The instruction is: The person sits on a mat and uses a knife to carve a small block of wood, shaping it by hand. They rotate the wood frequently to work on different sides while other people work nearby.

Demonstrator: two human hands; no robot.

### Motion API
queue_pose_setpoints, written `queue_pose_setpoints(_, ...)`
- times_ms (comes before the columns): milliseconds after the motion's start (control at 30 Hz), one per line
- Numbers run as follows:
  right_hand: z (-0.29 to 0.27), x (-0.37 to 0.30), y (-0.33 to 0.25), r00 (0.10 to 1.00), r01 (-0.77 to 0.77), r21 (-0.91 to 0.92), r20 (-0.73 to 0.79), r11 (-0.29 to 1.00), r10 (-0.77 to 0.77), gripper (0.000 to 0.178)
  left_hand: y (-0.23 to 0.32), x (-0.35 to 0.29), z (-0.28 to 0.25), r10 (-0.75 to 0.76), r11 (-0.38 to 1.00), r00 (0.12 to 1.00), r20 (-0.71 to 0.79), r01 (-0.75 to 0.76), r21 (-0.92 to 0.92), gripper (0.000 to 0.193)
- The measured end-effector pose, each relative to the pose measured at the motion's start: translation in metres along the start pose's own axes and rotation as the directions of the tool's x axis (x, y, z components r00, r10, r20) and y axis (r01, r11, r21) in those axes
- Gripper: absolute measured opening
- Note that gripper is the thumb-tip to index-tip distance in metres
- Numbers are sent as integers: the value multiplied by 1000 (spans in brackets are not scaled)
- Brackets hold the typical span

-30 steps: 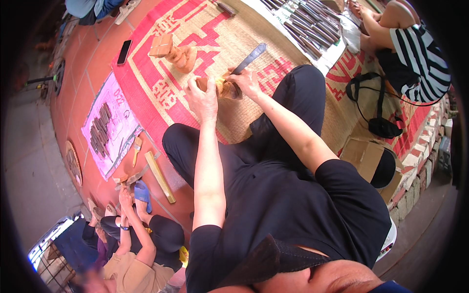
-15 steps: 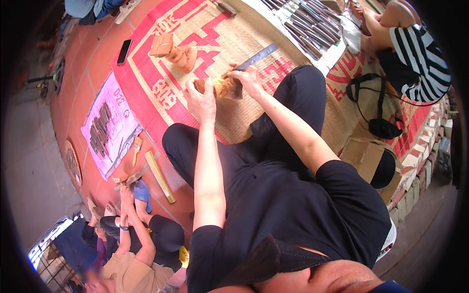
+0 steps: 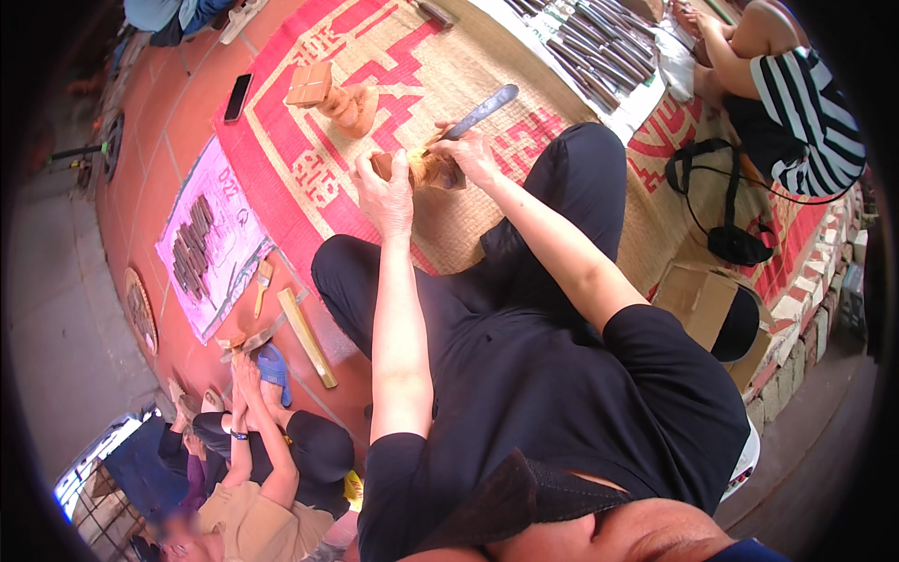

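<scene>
My left hand (image 3: 385, 194) is closed round one end of a small light-brown wood carving (image 3: 436, 171) above the woven mat, near my crossed legs. In my right hand (image 3: 471, 156) is a carving tool (image 3: 485, 110), its flat grey-blue shaft pointing up and away to the right. The tool's working end is hidden by my fingers against the carving. Beyond my left hand a second wood carving (image 3: 348, 110) with a square block base (image 3: 310, 85) lies on the mat.
The red and straw mat (image 3: 272, 159) spreads ahead. Several dark chisels (image 3: 599, 51) lie on white cloth, more on a pink sheet (image 3: 217, 241). Nearby are a phone (image 3: 238, 97), brush (image 3: 263, 284), wooden bar (image 3: 306, 339), black bag (image 3: 737, 245) and cardboard box (image 3: 695, 298). Others sit at both sides.
My right hand has turned a little, and the tool's outer end has swung slightly left. My left hand and the carving stay nearly in place.
</scene>
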State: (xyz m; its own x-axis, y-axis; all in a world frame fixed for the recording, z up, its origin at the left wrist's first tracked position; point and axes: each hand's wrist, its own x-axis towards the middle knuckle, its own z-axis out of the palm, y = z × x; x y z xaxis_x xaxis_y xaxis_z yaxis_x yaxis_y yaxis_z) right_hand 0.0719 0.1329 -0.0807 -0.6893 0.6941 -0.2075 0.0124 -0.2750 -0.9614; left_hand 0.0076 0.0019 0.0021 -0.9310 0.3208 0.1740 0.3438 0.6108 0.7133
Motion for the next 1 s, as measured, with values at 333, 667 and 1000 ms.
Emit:
queue_pose_setpoints(333, -1, 2, -2, 999, -12, -63, 42, 998, 15, 38, -3, -1, 0, -26, 1000, 1000, 0, 26, 16, 43)
queue_pose_setpoints(667, -1, 3, -3, 999, -10, 8, 45, 1000, 9, 38, -1, -2, -1, -7, 1000, 1000, -16, 7, -20, 41)
queue_pose_setpoints(1000, 0, 4, -4, 994, 106, -24, 2, 994, -106, 29, -7, 0, -1, -5, 1000, 1000, -12, 5, -29, 42)
